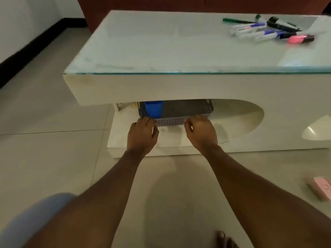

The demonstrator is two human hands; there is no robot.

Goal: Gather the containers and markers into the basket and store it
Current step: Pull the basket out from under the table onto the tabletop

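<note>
A grey perforated basket [170, 120] sits on the lower shelf under the white coffee table [161, 90]. A blue container [153, 109] stands in the basket's left end. My left hand [142, 134] grips the basket's near rim at its left. My right hand [200, 130] grips the same rim at its right. Most of the basket's back part is hidden beneath the tabletop. Several markers [268, 30] lie in a loose pile on the glass top at the far right, among them a pink one [299, 39].
A pink object [320, 189] lies on the tiled floor at the right. My knee in blue cloth [35, 217] and my bare toes [224, 239] show at the bottom. A dark skirting runs along the wall at the left.
</note>
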